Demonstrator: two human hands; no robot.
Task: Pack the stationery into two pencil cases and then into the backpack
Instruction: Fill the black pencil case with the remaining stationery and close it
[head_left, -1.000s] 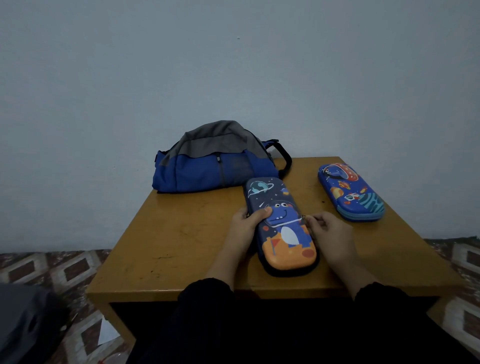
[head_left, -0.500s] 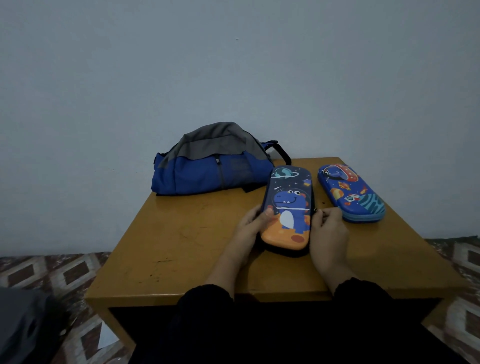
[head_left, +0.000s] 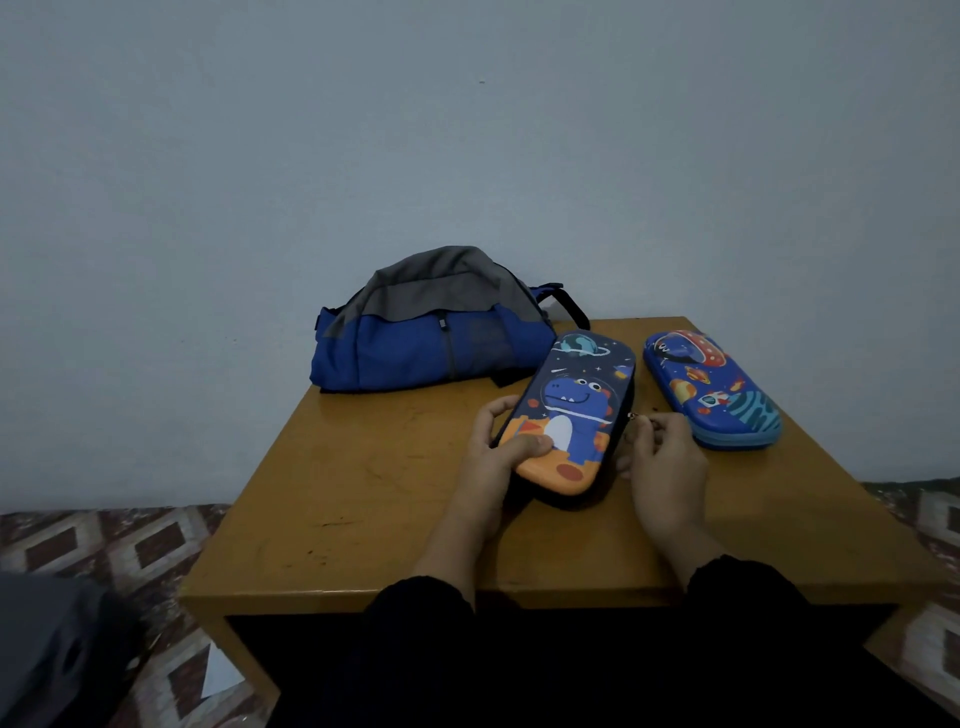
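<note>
A dark blue pencil case with a dinosaur print (head_left: 574, 410) lies tilted on the wooden table (head_left: 363, 483), its far end raised toward the backpack. My left hand (head_left: 498, 447) grips its near left edge, thumb on the lid. My right hand (head_left: 662, 457) pinches the small zipper pull at the case's right side. A second blue pencil case with a space print (head_left: 711, 389) lies closed to the right. The blue and grey backpack (head_left: 431, 332) sits at the back of the table. No loose stationery shows.
A pale wall stands right behind the table. Patterned floor tiles (head_left: 119, 551) show on both sides. A dark grey object (head_left: 47, 649) lies on the floor at bottom left, with a white scrap of paper (head_left: 221, 675) near it.
The dinosaur case has swung from pointing left-back to leaning right, next to the second case. My right hand moved up its right side to the zipper pull.
</note>
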